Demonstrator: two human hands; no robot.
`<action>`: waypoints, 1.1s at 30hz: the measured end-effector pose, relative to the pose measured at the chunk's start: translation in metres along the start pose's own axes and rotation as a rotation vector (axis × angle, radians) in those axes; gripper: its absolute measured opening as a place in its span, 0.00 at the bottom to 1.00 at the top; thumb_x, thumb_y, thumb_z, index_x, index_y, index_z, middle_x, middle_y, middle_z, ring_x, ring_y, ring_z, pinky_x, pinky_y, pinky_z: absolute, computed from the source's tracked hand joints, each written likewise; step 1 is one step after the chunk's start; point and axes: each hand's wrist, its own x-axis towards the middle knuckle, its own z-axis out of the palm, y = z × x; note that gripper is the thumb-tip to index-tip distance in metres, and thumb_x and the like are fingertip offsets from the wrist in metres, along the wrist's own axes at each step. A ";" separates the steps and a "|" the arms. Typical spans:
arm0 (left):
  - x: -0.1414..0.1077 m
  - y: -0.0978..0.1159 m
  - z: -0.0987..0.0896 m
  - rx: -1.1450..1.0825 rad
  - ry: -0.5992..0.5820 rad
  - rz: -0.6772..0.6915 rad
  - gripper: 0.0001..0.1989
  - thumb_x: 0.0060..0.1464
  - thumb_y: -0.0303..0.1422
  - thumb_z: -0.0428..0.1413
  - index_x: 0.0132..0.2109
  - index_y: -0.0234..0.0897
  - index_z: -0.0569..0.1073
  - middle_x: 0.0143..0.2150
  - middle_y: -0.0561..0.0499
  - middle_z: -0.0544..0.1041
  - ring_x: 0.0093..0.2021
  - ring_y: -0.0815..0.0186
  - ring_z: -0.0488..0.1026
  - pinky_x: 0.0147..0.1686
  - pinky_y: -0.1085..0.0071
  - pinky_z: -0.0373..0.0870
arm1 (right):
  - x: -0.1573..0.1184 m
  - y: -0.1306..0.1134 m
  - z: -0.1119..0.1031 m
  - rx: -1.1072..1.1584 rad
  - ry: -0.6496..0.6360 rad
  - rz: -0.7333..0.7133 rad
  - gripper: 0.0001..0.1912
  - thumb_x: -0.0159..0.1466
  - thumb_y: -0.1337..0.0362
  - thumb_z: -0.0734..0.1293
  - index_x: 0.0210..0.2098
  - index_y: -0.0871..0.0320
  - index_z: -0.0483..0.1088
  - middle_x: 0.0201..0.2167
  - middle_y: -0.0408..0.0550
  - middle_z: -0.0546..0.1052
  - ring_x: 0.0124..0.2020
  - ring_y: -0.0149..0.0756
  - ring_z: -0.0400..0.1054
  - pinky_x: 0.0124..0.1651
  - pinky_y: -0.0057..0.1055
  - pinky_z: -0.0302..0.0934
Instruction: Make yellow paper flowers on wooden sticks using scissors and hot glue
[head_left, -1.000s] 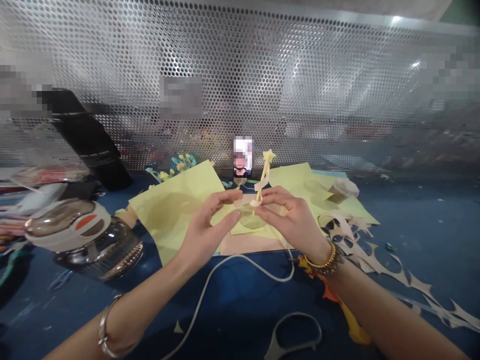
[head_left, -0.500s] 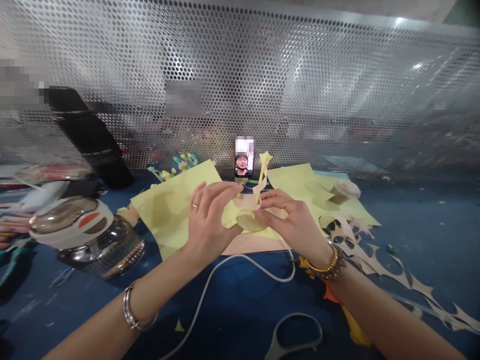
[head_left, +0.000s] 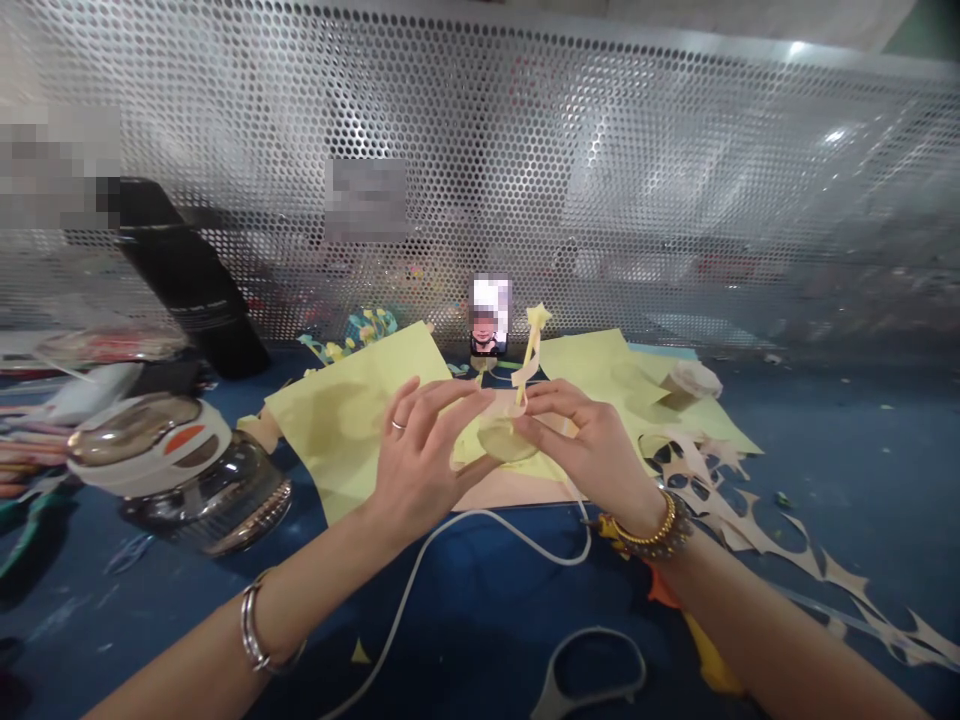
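Between my hands is a small yellow paper craft: a round yellow base with a thin upright stick topped by a yellow star. A pale paper strip curls around the stick. With thumb and fingers, my right hand pinches the craft at the foot of the stick and the right side of the base. My left hand curves around the base's left side, its thumb at the lower edge and its fingertips near the top. Exact contact of the left fingertips is hard to see.
Yellow paper sheets lie behind both hands. A phone stands by the perforated metal screen. To the left are a dark glass jar and a black bottle. Cut paper scraps, a white cable and a scissors handle lie nearby.
My left fingertips have come down and right, closer to the base. The craft has shifted very slightly to the right, while my right hand keeps its pinch.
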 end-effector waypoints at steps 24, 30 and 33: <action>0.016 0.020 0.002 -0.829 -0.085 -0.863 0.10 0.49 0.40 0.59 0.38 0.42 0.75 0.45 0.49 0.75 0.45 0.60 0.71 0.46 0.60 0.66 | 0.006 0.004 0.004 -0.018 0.017 -0.050 0.03 0.57 0.63 0.70 0.28 0.55 0.72 0.35 0.46 0.74 0.41 0.37 0.70 0.47 0.39 0.63; 0.018 0.019 0.006 -0.898 -0.093 -0.886 0.11 0.47 0.40 0.61 0.37 0.41 0.74 0.45 0.49 0.74 0.46 0.59 0.71 0.48 0.58 0.65 | 0.004 0.000 0.008 -0.068 0.023 -0.090 0.03 0.57 0.65 0.70 0.28 0.54 0.72 0.35 0.45 0.74 0.39 0.36 0.70 0.46 0.38 0.64; 0.018 0.018 0.006 -0.909 -0.072 -0.890 0.09 0.45 0.39 0.62 0.34 0.41 0.75 0.46 0.50 0.73 0.47 0.60 0.71 0.50 0.58 0.63 | 0.003 0.000 0.008 -0.065 0.019 -0.098 0.03 0.57 0.64 0.70 0.28 0.55 0.72 0.35 0.46 0.75 0.40 0.36 0.70 0.47 0.37 0.64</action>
